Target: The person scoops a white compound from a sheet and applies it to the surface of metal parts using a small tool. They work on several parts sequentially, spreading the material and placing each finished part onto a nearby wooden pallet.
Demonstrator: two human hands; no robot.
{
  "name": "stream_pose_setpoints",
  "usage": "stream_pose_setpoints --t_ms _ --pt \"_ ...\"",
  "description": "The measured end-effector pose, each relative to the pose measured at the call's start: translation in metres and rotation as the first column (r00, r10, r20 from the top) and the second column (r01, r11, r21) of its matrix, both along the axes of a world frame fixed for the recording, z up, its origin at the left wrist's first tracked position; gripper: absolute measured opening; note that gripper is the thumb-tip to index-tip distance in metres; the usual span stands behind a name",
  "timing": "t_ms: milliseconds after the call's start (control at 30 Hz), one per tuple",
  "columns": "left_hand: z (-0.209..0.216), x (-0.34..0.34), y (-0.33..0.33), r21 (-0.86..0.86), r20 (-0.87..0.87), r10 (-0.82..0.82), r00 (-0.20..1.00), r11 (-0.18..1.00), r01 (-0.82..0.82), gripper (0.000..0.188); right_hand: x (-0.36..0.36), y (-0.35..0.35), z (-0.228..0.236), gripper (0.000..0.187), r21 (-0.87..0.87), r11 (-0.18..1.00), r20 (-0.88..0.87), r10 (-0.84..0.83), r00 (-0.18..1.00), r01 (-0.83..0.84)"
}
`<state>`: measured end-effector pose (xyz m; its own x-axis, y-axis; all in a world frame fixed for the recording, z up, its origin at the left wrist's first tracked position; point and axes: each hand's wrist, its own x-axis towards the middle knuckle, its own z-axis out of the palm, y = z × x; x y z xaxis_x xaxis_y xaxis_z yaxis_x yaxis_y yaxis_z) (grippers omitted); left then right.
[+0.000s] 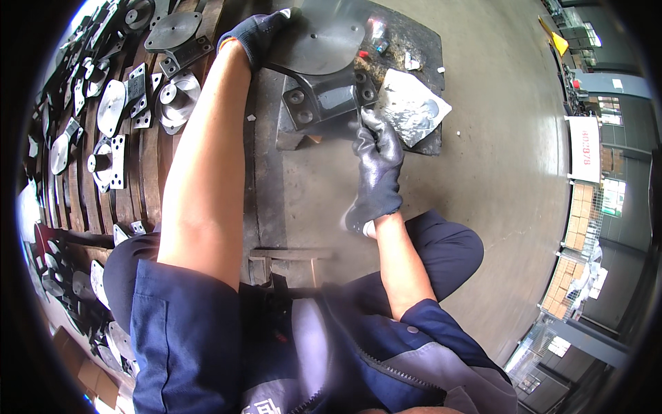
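Observation:
A grey metal bracket point(323, 45), with a round flat disc and a block-shaped foot with bolt holes, rests on a dark worktable point(429, 65). My left hand point(256, 36), in a dark glove, grips the disc's left edge; some of its fingertips are hidden. Just below the foot's right corner is my right hand point(379, 155), gloved too, its fingers curled closed. A thin dark piece shows at its fingertips against the bracket, too small and blurred to name. A stained white sheet point(412, 107) lies beside the foot on the right.
At the left, a slatted wooden pallet point(148, 159) carries several similar metal brackets point(112, 108). Small scraps and a red bit point(363, 54) lie on the table. Shelving with cardboard boxes point(581, 214) lines the far right, past the grey floor point(507, 138).

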<state>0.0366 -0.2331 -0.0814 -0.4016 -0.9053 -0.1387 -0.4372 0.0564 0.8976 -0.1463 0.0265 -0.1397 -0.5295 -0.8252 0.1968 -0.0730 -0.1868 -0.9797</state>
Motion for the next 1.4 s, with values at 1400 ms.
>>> stream_pose_setpoints --t_ms 1400 --pt "0.03 0.017 0.005 -0.002 0.027 -0.238 0.971 0.971 0.238 0.052 0.021 0.013 0.037 0.018 0.129 0.948 0.52 0.184 0.834 -0.289"
